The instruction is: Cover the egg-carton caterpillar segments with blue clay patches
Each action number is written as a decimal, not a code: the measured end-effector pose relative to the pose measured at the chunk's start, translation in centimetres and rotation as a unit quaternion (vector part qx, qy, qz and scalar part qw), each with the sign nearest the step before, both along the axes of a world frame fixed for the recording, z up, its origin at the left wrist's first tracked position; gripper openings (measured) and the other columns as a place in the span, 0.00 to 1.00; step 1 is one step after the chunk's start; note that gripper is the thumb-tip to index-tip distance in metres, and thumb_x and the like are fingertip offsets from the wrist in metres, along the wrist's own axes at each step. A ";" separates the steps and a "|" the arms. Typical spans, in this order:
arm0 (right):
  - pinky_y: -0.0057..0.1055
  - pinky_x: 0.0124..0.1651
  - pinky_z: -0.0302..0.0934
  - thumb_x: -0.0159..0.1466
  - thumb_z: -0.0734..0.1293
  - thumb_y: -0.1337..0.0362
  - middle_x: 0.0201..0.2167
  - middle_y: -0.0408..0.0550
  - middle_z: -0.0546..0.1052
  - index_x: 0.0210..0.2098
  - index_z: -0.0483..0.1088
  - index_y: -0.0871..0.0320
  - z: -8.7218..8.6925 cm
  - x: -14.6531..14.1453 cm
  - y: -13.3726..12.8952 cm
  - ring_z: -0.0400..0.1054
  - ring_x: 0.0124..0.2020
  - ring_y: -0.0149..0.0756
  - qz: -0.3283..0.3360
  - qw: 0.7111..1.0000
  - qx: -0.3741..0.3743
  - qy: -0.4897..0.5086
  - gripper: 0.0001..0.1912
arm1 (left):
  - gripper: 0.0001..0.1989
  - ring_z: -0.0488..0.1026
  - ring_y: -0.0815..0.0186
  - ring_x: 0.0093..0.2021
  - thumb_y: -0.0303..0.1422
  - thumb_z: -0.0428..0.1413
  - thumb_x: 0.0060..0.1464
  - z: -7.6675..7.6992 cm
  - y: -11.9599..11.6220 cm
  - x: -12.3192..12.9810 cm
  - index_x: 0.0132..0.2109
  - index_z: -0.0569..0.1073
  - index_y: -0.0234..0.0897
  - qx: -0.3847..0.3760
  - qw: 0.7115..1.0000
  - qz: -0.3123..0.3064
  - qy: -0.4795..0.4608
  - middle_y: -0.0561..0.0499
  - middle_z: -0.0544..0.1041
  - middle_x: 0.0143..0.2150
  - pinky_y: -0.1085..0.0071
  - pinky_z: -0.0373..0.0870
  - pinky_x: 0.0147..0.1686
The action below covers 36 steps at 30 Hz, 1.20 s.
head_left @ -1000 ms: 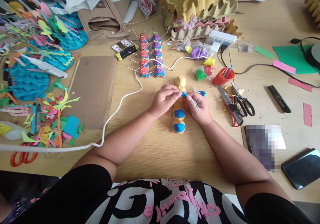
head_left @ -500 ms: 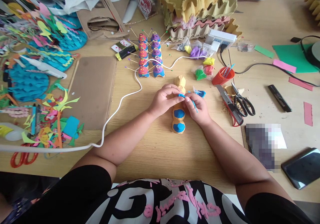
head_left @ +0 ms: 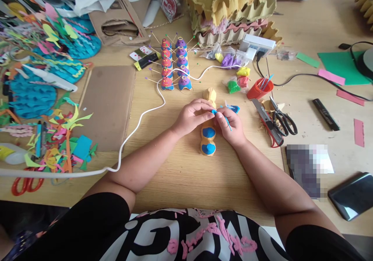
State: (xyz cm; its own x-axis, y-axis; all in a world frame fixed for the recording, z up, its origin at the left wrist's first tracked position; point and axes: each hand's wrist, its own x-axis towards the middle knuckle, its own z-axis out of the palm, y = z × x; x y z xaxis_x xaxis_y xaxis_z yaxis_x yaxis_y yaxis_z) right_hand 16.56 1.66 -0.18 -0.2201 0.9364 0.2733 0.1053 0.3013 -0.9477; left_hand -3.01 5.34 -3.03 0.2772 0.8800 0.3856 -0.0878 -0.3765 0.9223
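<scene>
I see the small blue piece (head_left: pixel 214 112) at the frame's centre, pinched between the fingertips of my left hand (head_left: pixel 192 118) and right hand (head_left: pixel 233 128), probably for fine control. The egg-carton strip (head_left: pixel 208 138) lies just below, seemingly within easy reach; right of centre, the red cup (head_left: pixel 253 91) keeps thin sticks (head_left: pixel 266 83) upright.

And here at dead centre, fingers of the left hand (head_left: pixel 194 117) and right hand (head_left: pixel 231 128) cover part of the blue piece (head_left: pixel 214 112), its shape too small to call! They hide the middle of the carton strip (head_left: pixel 208 140), too. Over to four o'clock: a flat item (head_left: pixel 307 171), pixelated! Up at one, the carton stack (head_left: pixel 230 4) is cut by the top edge; towards three, a round device (head_left: pixel 368 65) runs out of view!
</scene>
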 end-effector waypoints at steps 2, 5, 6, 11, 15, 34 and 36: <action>0.36 0.33 0.64 0.73 0.67 0.30 0.25 0.43 0.72 0.30 0.70 0.51 0.0 0.0 -0.1 0.65 0.27 0.35 0.000 1.000 -0.005 -0.007 0.32 | 0.18 0.84 0.61 0.53 0.52 0.73 0.60 -0.2 0.1 0.1 0.44 0.88 0.43 0.014 1.000 -0.001 -0.003 0.46 0.87 0.47 0.59 0.78 0.61; 0.38 0.34 0.65 0.72 0.66 0.29 0.26 0.44 0.73 0.31 0.70 0.51 -0.1 0.0 -0.1 0.66 0.28 0.37 0.001 1.000 -0.007 -0.010 0.32 | 0.18 0.84 0.61 0.52 0.52 0.73 0.60 -0.2 0.0 0.3 0.43 0.87 0.43 0.030 0.999 0.011 0.006 0.47 0.87 0.45 0.59 0.78 0.60; 0.38 0.34 0.65 0.72 0.66 0.29 0.26 0.44 0.73 0.31 0.71 0.51 -0.1 0.0 -0.1 0.67 0.28 0.37 0.003 1.000 -0.007 -0.011 0.33 | 0.18 0.84 0.61 0.52 0.53 0.73 0.60 -0.1 -0.1 0.3 0.42 0.87 0.42 0.035 0.999 0.019 0.013 0.47 0.87 0.45 0.59 0.78 0.60; 0.37 0.34 0.65 0.71 0.67 0.28 0.26 0.44 0.75 0.33 0.73 0.52 -0.4 0.2 0.0 0.67 0.28 0.36 0.006 1.000 -0.012 -0.011 0.33 | 0.20 0.82 0.59 0.48 0.56 0.70 0.61 0.6 -0.3 0.1 0.40 0.85 0.43 0.094 0.991 0.061 0.069 0.47 0.86 0.42 0.56 0.76 0.58; 0.35 0.33 0.64 0.66 0.72 0.27 0.26 0.41 0.74 0.35 0.74 0.53 -0.7 0.0 0.1 0.65 0.28 0.34 -0.015 1.000 -0.015 -0.015 0.33 | 0.21 0.80 0.55 0.51 0.58 0.69 0.62 1.2 -0.4 -0.2 0.41 0.86 0.45 0.149 0.976 0.081 0.139 0.47 0.86 0.43 0.51 0.74 0.61; 0.36 0.34 0.61 0.70 0.69 0.28 0.24 0.41 0.70 0.29 0.70 0.52 -0.4 -0.3 -0.3 0.60 0.27 0.34 -0.084 0.996 0.024 -0.027 0.34 | 0.46 0.65 0.50 0.79 0.66 0.34 0.74 0.4 -1.0 -0.8 0.69 0.83 0.44 0.129 0.976 -0.031 0.173 0.43 0.81 0.71 0.45 0.54 0.85; 0.36 0.34 0.60 0.69 0.69 0.28 0.23 0.40 0.68 0.27 0.68 0.52 -0.3 -0.3 -0.3 0.59 0.27 0.33 -0.102 0.994 0.025 -0.026 0.35 | 0.44 0.63 0.48 0.80 0.66 0.37 0.73 0.3 -1.0 -0.9 0.69 0.82 0.44 0.153 0.971 -0.035 0.178 0.43 0.81 0.72 0.44 0.53 0.85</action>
